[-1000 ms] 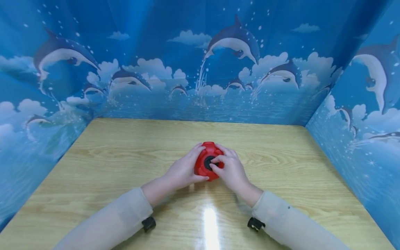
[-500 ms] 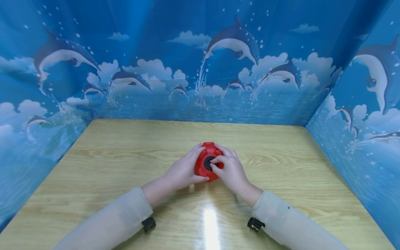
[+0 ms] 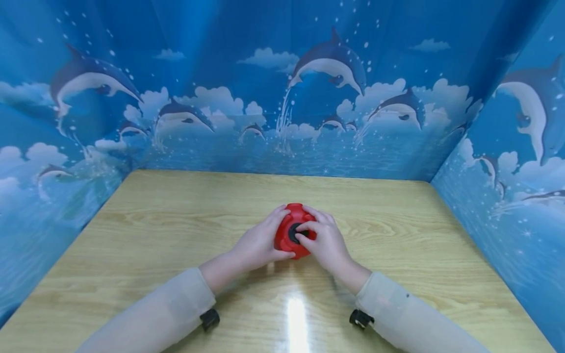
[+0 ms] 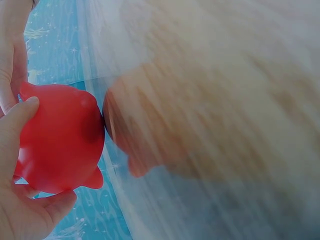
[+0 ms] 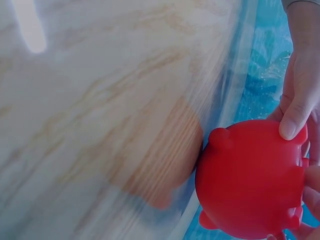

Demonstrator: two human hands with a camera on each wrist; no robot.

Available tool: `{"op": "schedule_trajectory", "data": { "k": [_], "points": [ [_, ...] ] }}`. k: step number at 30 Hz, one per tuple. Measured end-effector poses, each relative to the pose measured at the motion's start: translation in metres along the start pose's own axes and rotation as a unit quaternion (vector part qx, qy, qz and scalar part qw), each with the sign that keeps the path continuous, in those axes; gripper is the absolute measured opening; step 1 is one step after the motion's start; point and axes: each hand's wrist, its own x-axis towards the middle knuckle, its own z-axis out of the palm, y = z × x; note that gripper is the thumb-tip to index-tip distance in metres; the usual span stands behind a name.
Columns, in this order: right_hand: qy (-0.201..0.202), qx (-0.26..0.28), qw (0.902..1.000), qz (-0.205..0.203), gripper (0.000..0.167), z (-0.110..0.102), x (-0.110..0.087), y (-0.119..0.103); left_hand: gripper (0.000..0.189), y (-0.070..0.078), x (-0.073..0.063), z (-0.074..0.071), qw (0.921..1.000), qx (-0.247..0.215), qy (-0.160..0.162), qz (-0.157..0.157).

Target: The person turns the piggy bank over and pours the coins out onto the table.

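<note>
A round red piggy bank [image 3: 285, 236] with stubby feet stands on the table, its underside turned up. Set into that face is a round black plug [image 3: 293, 233]. My left hand [image 3: 259, 240] grips the bank's left side, fingers at the far edge and thumb at the near edge. With thumb and index finger, my right hand [image 3: 327, 241] pinches at the plug and partly covers it; another finger touches the bank's far right side. In the left wrist view, the bank [image 4: 62, 137] touches the glossy tabletop. The right wrist view shows the bank's smooth side [image 5: 247, 180], with right fingertips cut off by the frame edge.
The wood-grain table [image 3: 176, 211] reflects a bright light streak in front of the bank. Blue dolphin-print curtains [image 3: 229, 98] enclose the back and both sides. A small black device [image 3: 209, 318] sits under the left sleeve, and another black device [image 3: 362, 317] under the right.
The head view has tilted up very slightly, so everything sits a little lower. Both hands keep almost the same hold, and the bank stays in place.
</note>
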Motion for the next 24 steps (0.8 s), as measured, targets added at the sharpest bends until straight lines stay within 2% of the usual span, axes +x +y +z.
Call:
{"op": "schedule_trajectory", "data": {
  "k": [14,24],
  "points": [
    [0.0,0.029,0.9996,0.003,0.009,0.0006,0.0006,0.0001,0.096,0.0004,-0.0011,0.0002,1.0,-0.006,0.006,-0.004],
    [-0.008,0.017,0.9998,-0.006,0.011,-0.0012,0.0003,-0.0004,0.096,-0.0007,-0.0012,0.0006,1.0,-0.008,0.004,-0.002]
  ]
}}
